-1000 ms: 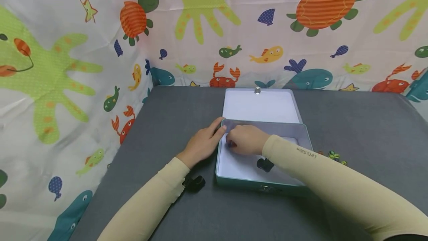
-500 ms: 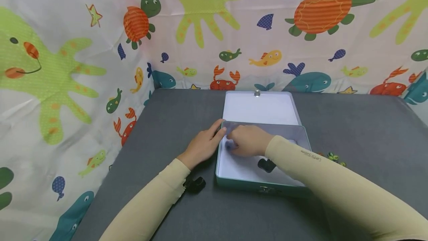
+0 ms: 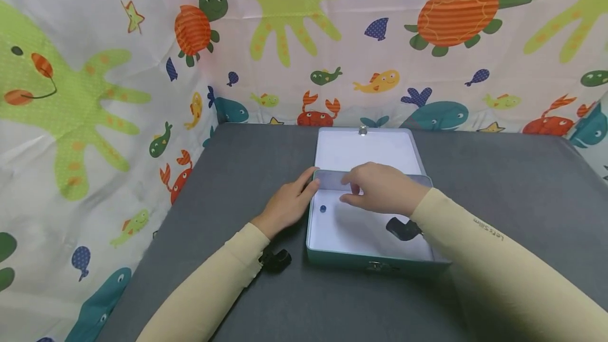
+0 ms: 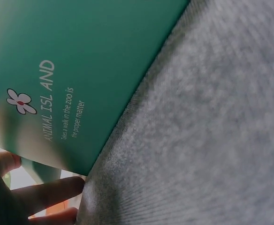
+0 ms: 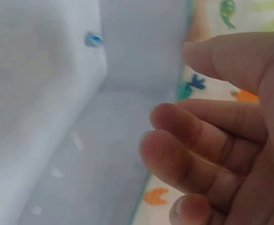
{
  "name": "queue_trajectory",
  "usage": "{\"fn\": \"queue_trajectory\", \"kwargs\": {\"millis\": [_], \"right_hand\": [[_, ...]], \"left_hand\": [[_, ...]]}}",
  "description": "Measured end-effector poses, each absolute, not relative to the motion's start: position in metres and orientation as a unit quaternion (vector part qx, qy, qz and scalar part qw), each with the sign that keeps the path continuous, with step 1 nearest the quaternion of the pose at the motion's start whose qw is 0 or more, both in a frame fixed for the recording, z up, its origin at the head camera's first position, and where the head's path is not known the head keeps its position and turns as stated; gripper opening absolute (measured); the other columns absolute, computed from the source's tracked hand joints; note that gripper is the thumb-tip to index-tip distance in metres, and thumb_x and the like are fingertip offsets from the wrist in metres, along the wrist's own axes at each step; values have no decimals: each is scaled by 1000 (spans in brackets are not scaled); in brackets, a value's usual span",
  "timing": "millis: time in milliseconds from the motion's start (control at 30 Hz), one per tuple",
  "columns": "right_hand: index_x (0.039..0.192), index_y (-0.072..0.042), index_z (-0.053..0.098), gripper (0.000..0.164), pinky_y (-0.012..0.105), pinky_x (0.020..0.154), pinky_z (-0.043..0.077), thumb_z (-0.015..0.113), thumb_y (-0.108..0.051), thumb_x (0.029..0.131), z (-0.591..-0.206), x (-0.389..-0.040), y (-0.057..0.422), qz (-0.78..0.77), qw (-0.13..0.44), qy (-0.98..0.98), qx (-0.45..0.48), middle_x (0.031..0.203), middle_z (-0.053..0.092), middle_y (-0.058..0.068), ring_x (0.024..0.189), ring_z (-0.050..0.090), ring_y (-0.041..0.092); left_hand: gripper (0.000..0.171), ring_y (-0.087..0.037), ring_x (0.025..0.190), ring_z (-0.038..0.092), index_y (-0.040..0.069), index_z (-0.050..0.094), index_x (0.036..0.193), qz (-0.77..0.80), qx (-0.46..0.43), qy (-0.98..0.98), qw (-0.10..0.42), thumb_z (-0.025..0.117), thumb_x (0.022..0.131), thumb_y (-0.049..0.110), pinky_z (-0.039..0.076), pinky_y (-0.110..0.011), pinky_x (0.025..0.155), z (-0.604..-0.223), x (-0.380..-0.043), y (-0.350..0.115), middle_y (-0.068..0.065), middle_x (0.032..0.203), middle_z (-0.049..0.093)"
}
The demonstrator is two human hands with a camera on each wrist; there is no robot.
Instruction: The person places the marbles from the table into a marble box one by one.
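"Where was the blue marble [image 3: 323, 208]?"

"On the floor of the teal box [image 3: 342, 260], near its left wall. The right wrist view blurred it, so its paler streaks were perhaps only glare."

"And the right grip [image 3: 380, 186]?"

"Released, thumb and fingers parted above the box floor. The marble lay left of the thumb tip, near but apart."

"The left grip [image 3: 288, 206]?"

"Fingers mostly straight, resting against the box's back left corner. The box sat on the gray desk [image 3: 266, 157], lid [image 3: 366, 149] folded back."
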State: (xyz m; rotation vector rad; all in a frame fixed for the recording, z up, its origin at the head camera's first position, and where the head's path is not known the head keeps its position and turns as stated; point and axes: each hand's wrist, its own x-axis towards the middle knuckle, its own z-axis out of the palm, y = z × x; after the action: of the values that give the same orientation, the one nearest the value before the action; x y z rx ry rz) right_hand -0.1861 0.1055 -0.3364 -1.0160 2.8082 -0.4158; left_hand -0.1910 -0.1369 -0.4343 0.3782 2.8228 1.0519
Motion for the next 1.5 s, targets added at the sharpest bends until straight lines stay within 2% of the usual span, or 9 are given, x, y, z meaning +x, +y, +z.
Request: {"fn": "queue_trajectory", "kwargs": {"millis": [200,400,633,733,933,1167,1333,1500], "right_hand": [[122,-4,77,37,30,67,56,80,-28,94,-329,-176,141,-204,62,933,-291,88,73,-3,77,62,14],[123,-6,77,35,31,64,54,77,-29,97,-322,-162,175,-230,40,937,-258,91,72,-4,78,60,13],[120,-7,78,29,28,54,52,77,-26,98,-326,-146,220,-254,-1,946,-202,88,72,0,66,59,15],[120,-6,78,31,27,58,52,77,-28,98,-326,-144,240,-253,-25,953,-168,88,72,0,72,59,16],[119,-4,77,33,27,56,48,76,-30,99,-332,-142,270,-240,-44,961,-130,90,72,2,71,56,14],[120,2,75,36,26,59,52,78,-26,97,-351,-143,290,-211,8,969,-128,91,73,2,75,59,16],[117,2,76,30,27,60,53,79,-17,94,-363,-150,297,-203,47,968,-137,90,72,1,77,60,17],[107,3,78,22,30,60,52,80,-10,90,-375,-157,302,-196,69,966,-152,87,73,1,76,61,16]], "left_hand": [[60,-31,137,58,38,35,164,351,133,925,52,34,109,62,45,-57,112,-437,-191,-134,-8,155,56],[62,-29,137,58,38,35,164,355,139,923,49,33,109,65,45,-55,113,-437,-190,-135,-7,155,56],[62,-30,133,61,38,34,164,351,138,925,54,32,108,66,46,-57,111,-443,-189,-134,-8,154,57],[62,-30,132,61,39,35,164,356,136,923,50,32,108,66,46,-57,111,-443,-188,-134,-7,154,57],[62,-28,129,62,39,36,163,361,133,922,47,33,108,66,47,-57,110,-443,-187,-135,-6,153,58],[63,-29,130,62,37,37,163,365,137,920,40,32,108,66,46,-57,111,-441,-189,-136,-7,152,59],[63,-28,136,58,36,37,163,371,136,918,39,32,108,66,43,-56,114,-439,-192,-137,-5,155,56],[65,-29,138,57,37,36,164,365,134,921,39,31,107,68,43,-56,115,-438,-193,-136,-5,156,55]]}}
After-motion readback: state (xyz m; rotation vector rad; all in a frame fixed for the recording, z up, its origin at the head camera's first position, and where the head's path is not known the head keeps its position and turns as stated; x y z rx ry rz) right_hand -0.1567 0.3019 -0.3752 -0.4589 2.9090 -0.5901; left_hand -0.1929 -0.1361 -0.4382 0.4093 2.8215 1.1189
